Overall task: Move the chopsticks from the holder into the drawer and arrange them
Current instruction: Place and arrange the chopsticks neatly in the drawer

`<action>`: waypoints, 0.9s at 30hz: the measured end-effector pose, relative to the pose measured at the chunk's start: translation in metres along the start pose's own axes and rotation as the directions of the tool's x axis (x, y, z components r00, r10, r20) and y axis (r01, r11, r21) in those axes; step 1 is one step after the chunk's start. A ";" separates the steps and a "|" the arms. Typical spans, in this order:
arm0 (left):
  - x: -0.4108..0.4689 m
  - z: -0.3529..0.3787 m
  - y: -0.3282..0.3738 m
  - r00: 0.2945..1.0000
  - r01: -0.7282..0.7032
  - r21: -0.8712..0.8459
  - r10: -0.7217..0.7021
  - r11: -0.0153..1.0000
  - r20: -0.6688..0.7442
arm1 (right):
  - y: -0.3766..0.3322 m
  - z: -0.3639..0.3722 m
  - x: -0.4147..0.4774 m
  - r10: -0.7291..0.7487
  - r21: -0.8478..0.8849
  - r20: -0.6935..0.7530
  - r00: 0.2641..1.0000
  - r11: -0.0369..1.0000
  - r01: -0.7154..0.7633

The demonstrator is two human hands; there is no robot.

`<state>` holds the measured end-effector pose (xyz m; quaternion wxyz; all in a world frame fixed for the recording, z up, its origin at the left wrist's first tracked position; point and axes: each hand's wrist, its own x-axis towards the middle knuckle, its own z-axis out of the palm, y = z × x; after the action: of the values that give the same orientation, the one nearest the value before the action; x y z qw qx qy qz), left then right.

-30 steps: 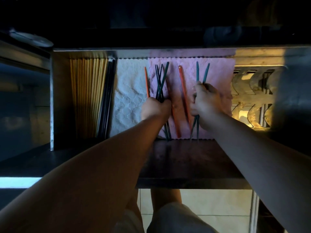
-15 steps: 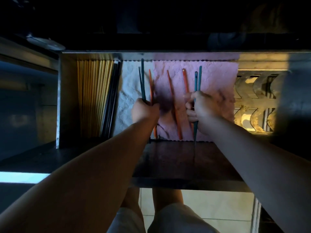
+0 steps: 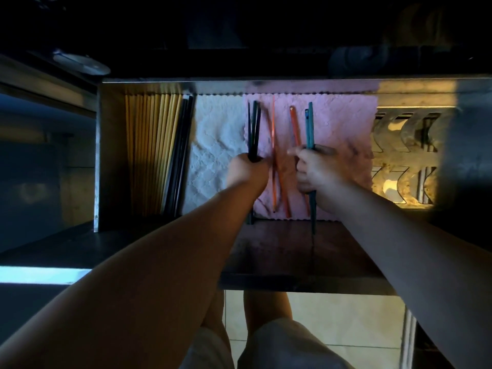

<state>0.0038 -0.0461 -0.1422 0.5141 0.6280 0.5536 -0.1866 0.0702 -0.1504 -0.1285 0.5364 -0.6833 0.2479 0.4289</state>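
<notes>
Here the dark chopsticks (image 3: 253, 129) and teal chopsticks (image 3: 309, 126) run near-to-far over the drawer's pink cloth (image 3: 343, 134), clenched in the left hand (image 3: 246, 170) and right hand (image 3: 315, 167); orange chopsticks (image 3: 278, 166) lie between.

Inside the drawer (image 3: 106, 155), a row of chopsticks (image 3: 157, 153) lies along the left wall, two cloths (image 3: 213, 145) side by side right of them. Loose chopsticks (image 3: 278, 166) lie on the right-hand cloth, between both hands.

Teal chopsticks (image 3: 309, 126), orange chopsticks (image 3: 295, 126), yellow chopsticks (image 3: 151, 155), pink cloth (image 3: 343, 134), white quilted cloth (image 3: 213, 145)
</notes>
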 end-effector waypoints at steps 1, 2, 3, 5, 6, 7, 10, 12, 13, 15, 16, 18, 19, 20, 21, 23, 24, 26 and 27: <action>0.000 -0.001 -0.001 1.000 0.004 -0.019 -0.004 1.000 0.011 | 0.000 0.002 0.000 0.010 0.008 0.015 1.000 1.000 -0.010; 0.000 -0.003 -0.002 1.000 0.009 -0.035 -0.008 0.999 0.025 | 0.000 0.005 -0.001 0.022 0.021 0.035 0.999 1.000 -0.022; -0.001 -0.008 -0.002 0.999 0.020 -0.056 -0.017 0.998 0.047 | 0.000 0.009 -0.002 0.032 0.026 0.052 0.998 0.999 -0.034; -0.003 -0.021 -0.004 0.993 0.079 -0.149 -0.064 0.986 0.103 | 0.000 0.019 -0.006 0.046 -0.012 0.074 0.996 0.999 -0.045; -0.004 -0.030 -0.005 0.986 0.125 -0.209 -0.097 0.970 0.137 | 0.000 0.025 -0.008 0.044 -0.045 0.086 0.995 0.998 -0.040; -0.004 -0.039 -0.007 0.978 0.164 -0.254 -0.123 0.953 0.167 | 0.000 0.031 -0.010 0.036 -0.079 0.103 0.994 0.996 -0.028; 0.001 -0.067 -0.017 0.958 0.234 -0.300 -0.167 0.925 0.233 | 0.002 0.052 -0.012 0.013 -0.180 0.143 0.990 0.984 0.013; 0.006 -0.083 -0.024 0.949 0.260 -0.308 -0.184 0.915 0.254 | 0.007 0.070 -0.010 0.014 -0.225 0.138 0.990 0.974 0.017; 0.010 -0.089 -0.028 0.948 0.266 -0.310 -0.190 0.913 0.254 | 0.009 0.080 -0.010 0.017 -0.243 0.132 0.991 0.970 0.015; 0.016 -0.094 -0.034 0.958 0.240 -0.257 -0.187 0.936 0.216 | 0.015 0.095 -0.009 0.022 -0.267 0.113 0.993 0.964 0.009; 0.020 -0.099 -0.037 0.965 0.218 -0.196 -0.182 0.956 0.187 | 0.018 0.106 -0.008 0.025 -0.272 0.091 0.996 0.962 0.001; 0.026 -0.104 -0.041 0.978 0.169 -0.075 -0.158 0.983 0.135 | 0.021 0.120 -0.009 0.038 -0.268 0.048 0.998 0.963 -0.024; 0.029 -0.108 -0.043 0.982 0.149 -0.033 -0.143 0.988 0.125 | 0.023 0.130 -0.007 0.040 -0.280 0.028 0.999 0.960 -0.031; 0.032 -0.113 -0.045 0.984 0.132 -0.004 -0.130 0.991 0.123 | 0.026 0.139 -0.005 0.036 -0.306 0.005 0.999 0.951 -0.033; 0.035 -0.117 -0.047 0.986 0.115 0.020 -0.116 0.993 0.123 | 0.028 0.147 -0.003 0.016 -0.338 -0.024 1.000 0.941 -0.023; 0.039 -0.124 -0.049 0.990 0.081 0.057 -0.087 0.995 0.109 | 0.034 0.159 0.004 -0.058 -0.402 -0.106 0.993 0.915 0.010; 0.039 -0.128 -0.050 0.992 0.062 0.067 -0.069 0.996 0.102 | 0.036 0.163 0.007 -0.086 -0.438 -0.141 0.986 0.899 0.015; 0.036 -0.136 -0.049 0.993 0.015 0.107 -0.028 0.994 0.116 | 0.036 0.168 0.006 -0.133 -0.516 -0.191 0.973 0.856 0.016; 0.034 -0.139 -0.050 0.992 -0.017 0.137 0.000 0.990 0.128 | 0.035 0.170 0.004 -0.157 -0.548 -0.204 0.966 0.836 0.020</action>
<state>-0.0758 0.0822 -0.1359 0.5046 0.6512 0.5026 -0.2620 -0.0103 -0.0002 -0.1597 0.3070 -0.8643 0.1479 0.3698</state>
